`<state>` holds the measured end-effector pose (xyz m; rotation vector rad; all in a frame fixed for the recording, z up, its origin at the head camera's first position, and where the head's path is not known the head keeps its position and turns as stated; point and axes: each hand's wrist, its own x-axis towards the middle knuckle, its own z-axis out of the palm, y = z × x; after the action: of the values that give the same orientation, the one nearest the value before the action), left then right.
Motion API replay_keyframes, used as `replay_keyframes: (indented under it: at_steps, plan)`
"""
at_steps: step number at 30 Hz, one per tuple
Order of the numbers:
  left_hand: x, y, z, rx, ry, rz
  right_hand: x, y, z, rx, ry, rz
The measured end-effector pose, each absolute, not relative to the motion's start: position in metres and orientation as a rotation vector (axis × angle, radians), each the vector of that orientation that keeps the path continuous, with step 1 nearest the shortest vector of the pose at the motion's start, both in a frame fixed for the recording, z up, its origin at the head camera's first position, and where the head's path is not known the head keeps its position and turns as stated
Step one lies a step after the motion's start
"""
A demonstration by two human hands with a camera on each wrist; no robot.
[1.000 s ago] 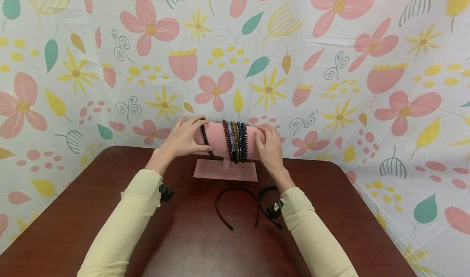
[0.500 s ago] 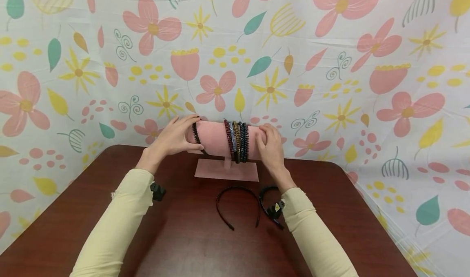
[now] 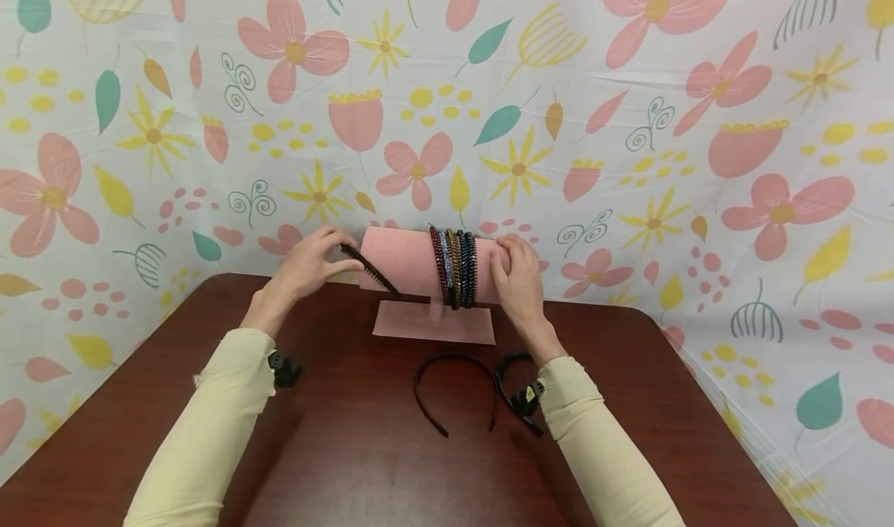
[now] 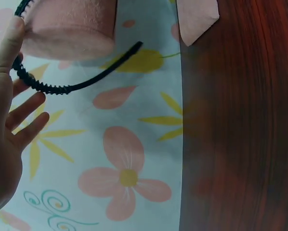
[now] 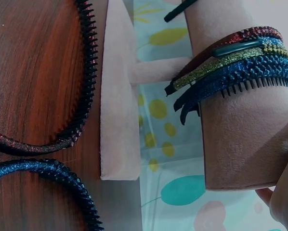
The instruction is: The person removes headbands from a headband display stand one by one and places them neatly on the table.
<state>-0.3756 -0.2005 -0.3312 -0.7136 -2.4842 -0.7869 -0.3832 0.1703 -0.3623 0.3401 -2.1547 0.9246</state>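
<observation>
In my left hand (image 3: 305, 265), thumb and fingers pinch a black toothed headband (image 3: 370, 268), tilted at the left end of a pink padded display roll (image 3: 400, 255). The left wrist view shows this headband (image 4: 100, 76) as a curved band beside the roll's end, one tip free. My right hand (image 3: 520, 279) grips the right end of the roll. Around the roll's middle sit several glittery headbands (image 3: 454, 269) in red, blue, gold and dark blue, packed close together. The right wrist view shows their open ends (image 5: 185, 103) hanging past the roll.
A pink stand base (image 3: 433, 323) holds the roll on a short post. On the brown table (image 3: 349, 449) in front lie a dark red headband (image 3: 417, 391) and a blue headband (image 3: 504, 391), the latter partly behind the right wrist camera (image 3: 525, 397). A flowered cloth (image 3: 447, 84) hangs behind.
My left hand has moved left, drawing the black headband from around the roll's left part to its end, where it now tilts. The right hand stays on the roll.
</observation>
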Motion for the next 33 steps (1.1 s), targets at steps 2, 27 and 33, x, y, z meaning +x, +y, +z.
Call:
replay_keyframes:
  at_steps: [2,27,33]
  plan:
    - [-0.374,-0.204,-0.332,-0.709,-2.478,-0.767,-0.384,0.171,-0.363,0.344,-2.147,0.923]
    - [-0.351,-0.252,-0.34,-0.911,-3.012,-1.416,-0.384,0.17,-0.363,0.361,-2.12,0.875]
    - [-0.349,-0.248,-0.351,-0.946,-3.092,-1.472,-0.383,0.17,-0.364,0.351,-2.139,0.87]
